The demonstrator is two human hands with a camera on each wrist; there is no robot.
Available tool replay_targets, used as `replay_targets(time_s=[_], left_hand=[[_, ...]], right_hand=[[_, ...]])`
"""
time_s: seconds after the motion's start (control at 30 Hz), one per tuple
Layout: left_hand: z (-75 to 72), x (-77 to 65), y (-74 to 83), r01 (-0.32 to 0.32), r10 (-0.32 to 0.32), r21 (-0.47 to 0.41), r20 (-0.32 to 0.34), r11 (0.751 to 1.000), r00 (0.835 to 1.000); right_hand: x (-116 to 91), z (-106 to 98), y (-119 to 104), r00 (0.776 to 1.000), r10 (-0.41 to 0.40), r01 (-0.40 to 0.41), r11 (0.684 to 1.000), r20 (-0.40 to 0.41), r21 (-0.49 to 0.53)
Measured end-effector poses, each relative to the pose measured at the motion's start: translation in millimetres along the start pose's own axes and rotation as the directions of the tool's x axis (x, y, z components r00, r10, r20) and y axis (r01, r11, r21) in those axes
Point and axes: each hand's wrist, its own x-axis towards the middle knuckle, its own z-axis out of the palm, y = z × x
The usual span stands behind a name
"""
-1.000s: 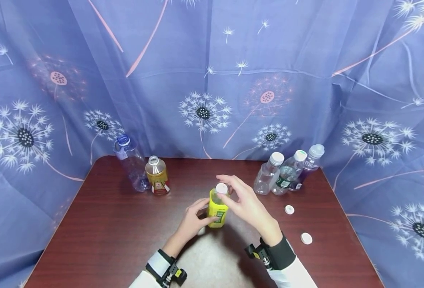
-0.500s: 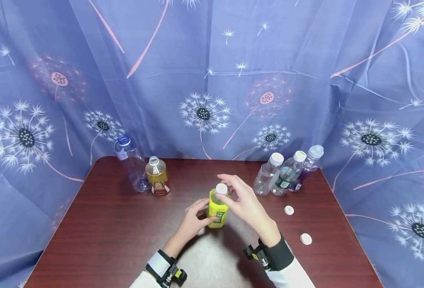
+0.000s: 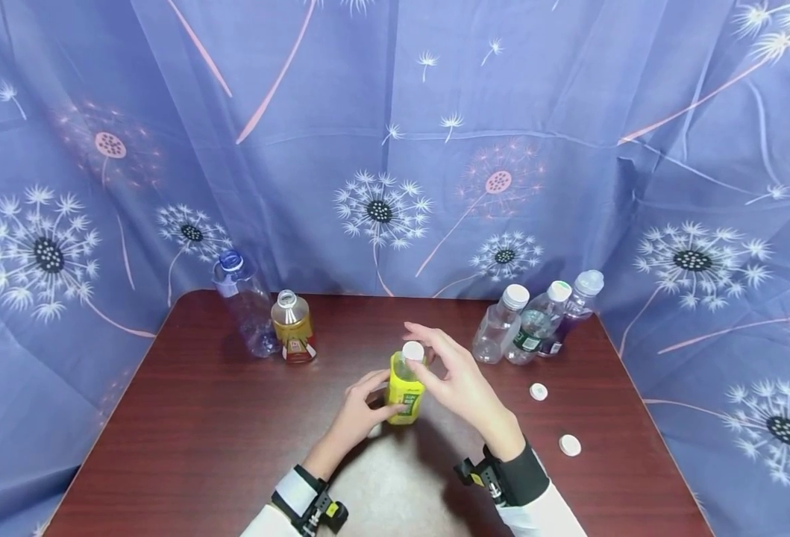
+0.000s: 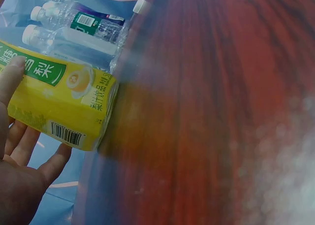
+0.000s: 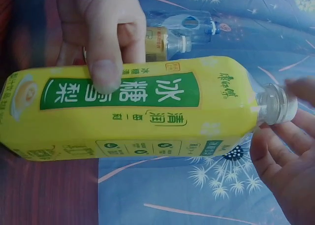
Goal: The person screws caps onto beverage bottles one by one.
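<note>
Got my left hand (image 3: pixel 359 409) clamped round the bottle (image 3: pixel 406 389), upright on the table (image 3: pixel 200 432), and my right hand (image 3: pixel 463 384) has its fingers curled round the cap (image 3: pixel 412 350). Cap work, I reckon; next probably calls for a twist, left holding firm.

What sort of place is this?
Probably an indoor recording setup, though the room itself is hidden. Dandelion-print curtain hung as a backdrop, reddish-brown table pushed up near it, and small devices strapped to both of the person's wrists.
</note>
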Motion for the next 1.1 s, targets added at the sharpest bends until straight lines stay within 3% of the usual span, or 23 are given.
replay_targets(time_s=[0.37, 1.1], left_hand=[[0.2, -1.7, 1.7, 0.022, -0.022, -0.007, 0.014, 1.0, 1.0], [0.4, -0.7, -0.3, -0.008, 0.008, -0.003, 0.003, 1.0, 1.0]], right_hand=[[-0.6, -0.3, -0.4, 1.0, 0.01, -0.01, 1.0, 0.008, 0.006], [0.4, -0.1, 1.2, 1.0, -0.001, 0.001, 1.0, 0.011, 0.003]])
